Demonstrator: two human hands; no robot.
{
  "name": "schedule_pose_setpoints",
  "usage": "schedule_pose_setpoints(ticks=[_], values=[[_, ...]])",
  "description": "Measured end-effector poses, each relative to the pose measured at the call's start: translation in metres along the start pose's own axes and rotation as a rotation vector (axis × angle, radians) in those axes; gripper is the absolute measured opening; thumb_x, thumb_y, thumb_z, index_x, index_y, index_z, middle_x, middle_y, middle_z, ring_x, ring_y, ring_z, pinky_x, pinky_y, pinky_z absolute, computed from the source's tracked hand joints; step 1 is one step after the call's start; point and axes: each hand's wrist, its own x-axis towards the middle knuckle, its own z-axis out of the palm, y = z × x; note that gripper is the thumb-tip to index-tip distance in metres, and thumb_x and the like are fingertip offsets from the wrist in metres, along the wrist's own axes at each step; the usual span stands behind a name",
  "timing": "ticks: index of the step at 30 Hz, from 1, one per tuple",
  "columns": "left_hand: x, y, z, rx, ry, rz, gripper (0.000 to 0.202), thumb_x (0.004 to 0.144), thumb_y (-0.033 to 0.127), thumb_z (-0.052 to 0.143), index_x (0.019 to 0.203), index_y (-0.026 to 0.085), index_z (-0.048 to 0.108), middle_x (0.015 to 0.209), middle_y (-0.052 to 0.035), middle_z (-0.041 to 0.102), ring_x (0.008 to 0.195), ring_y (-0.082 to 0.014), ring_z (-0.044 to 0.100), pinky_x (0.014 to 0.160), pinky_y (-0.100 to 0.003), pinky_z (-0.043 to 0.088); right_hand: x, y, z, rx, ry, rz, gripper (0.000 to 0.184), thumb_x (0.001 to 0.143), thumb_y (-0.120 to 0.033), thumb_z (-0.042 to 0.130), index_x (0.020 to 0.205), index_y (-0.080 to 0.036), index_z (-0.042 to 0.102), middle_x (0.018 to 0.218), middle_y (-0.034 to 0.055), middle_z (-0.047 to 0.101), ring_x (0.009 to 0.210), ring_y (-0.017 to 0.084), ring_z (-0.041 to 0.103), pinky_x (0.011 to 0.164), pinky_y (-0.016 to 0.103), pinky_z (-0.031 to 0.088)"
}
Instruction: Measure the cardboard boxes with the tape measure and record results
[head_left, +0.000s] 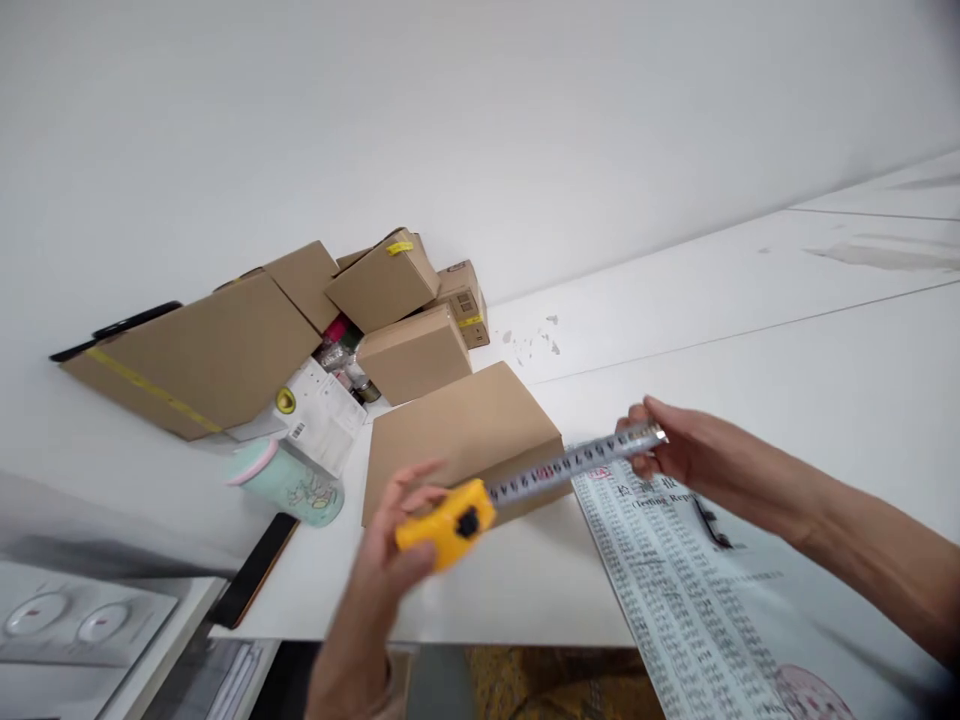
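Tape measure (pixel 448 521): yellow case with a black button, held in the air just above the near edge of the white table (pixel 825 380), low in the middle of the view.
Blade (pixel 574 462): pulled out of the case, running up and to the right, passing over the near right corner of the cardboard box.
Left hand (pixel 394 535): fingers curled around the yellow case from behind and below, with 1 or 2 fingertips lifted loosely above it.
Right hand (pixel 671 445): closed in a pinch on the far end of the blade, thumb and fingers pressed on the metal tip.
Cardboard box (pixel 457 430): plain, closed, lying flat on the table right under the blade.
Printed sheet (pixel 675 590): covered in rows of small print, lying on the table beside the box, under the right forearm.
Cup (pixel 289 482): pale green with a pink rim, lying on its side left of the box.
Phone (pixel 255 568): dark, flat, at the table's near left edge.
Pile of boxes (pixel 386 285): several cardboard cartons stacked against the white wall, behind the cup.
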Motion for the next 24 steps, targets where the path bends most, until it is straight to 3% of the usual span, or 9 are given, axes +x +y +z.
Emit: schedule_pose_setpoints(ticks=[3,6,8,11,16,22,24], values=[[0.025,0.024,-0.062,0.014,0.196,0.057,0.066,0.072,0.048,0.081,0.126,0.016,0.063,0.099,-0.0073,0.075,0.079,-0.0212,0.069,0.070,-0.027,0.054,0.047,-0.010,-0.003,0.133,0.020,-0.002,0.044,0.082,-0.065,0.070,0.076,-0.022,0.059,0.073,0.0005,0.051,0.067,0.016,0.047,0.063,0.030,0.048],[0.049,0.030,-0.114,-0.041,0.365,-0.014,0.058,0.063,0.049,0.087,0.106,0.013,0.073,0.094,-0.0073,0.076,0.071,-0.0185,0.067,0.057,-0.023,0.052,0.092,-0.007,0.002,0.175,0.078,0.076,0.040,0.086,-0.057,0.070,0.075,-0.022,0.056,0.072,-0.0014,0.049,0.065,0.013,0.045,0.059,0.025,0.044],[0.057,0.025,-0.140,-0.052,0.415,-0.034,0.048,0.061,0.049,0.087,0.092,0.014,0.073,0.084,-0.0066,0.076,0.064,-0.0178,0.065,0.050,-0.023,0.050,0.115,0.002,0.010,0.145,0.119,0.128,0.039,0.089,-0.054,0.067,0.073,-0.021,0.053,0.069,-0.0021,0.048,0.062,0.012,0.044,0.057,0.024,0.041],[0.055,0.011,-0.166,-0.066,0.435,-0.070,0.042,0.063,0.045,0.087,0.086,0.012,0.073,0.079,-0.0090,0.076,0.061,-0.0188,0.065,0.047,-0.024,0.049,0.136,0.016,0.024,0.087,0.129,0.146,0.043,0.088,-0.055,0.066,0.067,-0.021,0.051,0.066,-0.0025,0.047,0.059,0.011,0.042,0.056,0.025,0.039],[0.038,-0.004,-0.181,-0.102,0.428,-0.108,0.040,0.068,0.043,0.085,0.091,0.011,0.075,0.083,-0.0123,0.078,0.065,-0.0213,0.068,0.049,-0.026,0.051,0.143,0.026,0.035,-0.041,0.131,0.135,0.049,0.082,-0.063,0.068,0.064,-0.020,0.055,0.067,-0.0004,0.054,0.064,0.013,0.048,0.062,0.028,0.042],[0.045,-0.008,-0.168,-0.134,0.363,-0.126,0.039,0.072,0.042,0.084,0.090,0.009,0.074,0.088,-0.0133,0.078,0.063,-0.0208,0.068,0.050,-0.027,0.052,0.142,0.024,0.037,-0.426,0.103,0.111,0.053,0.079,-0.072,0.063,0.079,-0.019,0.071,0.078,0.0076,0.069,0.073,0.021,0.061,0.063,0.033,0.048],[0.050,-0.008,-0.165,-0.134,0.344,-0.144,0.038,0.075,0.042,0.081,0.091,0.008,0.075,0.087,-0.0141,0.078,0.061,-0.0210,0.069,0.048,-0.027,0.051,0.143,0.025,0.038,-0.528,0.148,0.061,0.057,0.079,-0.075,0.060,0.080,-0.020,0.073,0.076,0.0094,0.070,0.071,0.023,0.063,0.060,0.034,0.049]])
